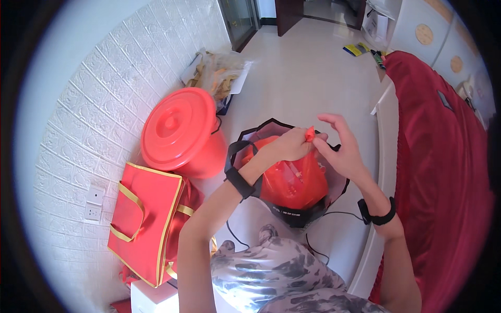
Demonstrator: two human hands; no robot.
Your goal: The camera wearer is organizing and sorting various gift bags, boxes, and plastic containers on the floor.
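Black wristbands point(239, 183), grey-blotched white clothing point(271, 274)

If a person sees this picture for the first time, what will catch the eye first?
Probably the shiny red plastic bag near the centre, inside a larger dark-rimmed bag, its gathered top in the left hand and the right hand spread close by. Next, the lidded red bucket and yellow-trimmed red bag at left, and the dark-red cloth along the right.

Glossy Pale Floor point(308, 68) Holds Household Mix

A lidded red bucket point(177, 130) stands on the left, just in front of an open box point(241, 82). Mid-floor sits a dark, open-topped bag point(297, 219). A yellow packet point(356, 49) lies flat at the far right, beside a dark-green item point(379, 59).
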